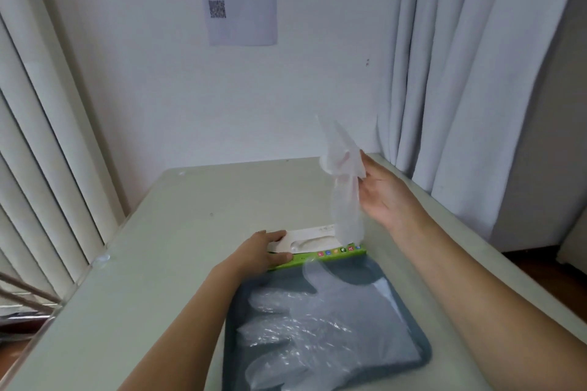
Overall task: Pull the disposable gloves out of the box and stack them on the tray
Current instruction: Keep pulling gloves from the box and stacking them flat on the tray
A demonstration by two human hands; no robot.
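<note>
Aloft one glove (345, 205); one box (313, 241), one tray (425, 352)

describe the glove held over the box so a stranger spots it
On the pale table, a green-and-white glove box sits beyond the blue tray. Above it the right hand holds the clear glove: it alone hangs upright, the others lie flat.

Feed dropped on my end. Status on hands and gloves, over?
Left hand grips box end. Right hand pinches glove, raised over box. Stacked gloves flat on tray. Nothing in the way.
</note>
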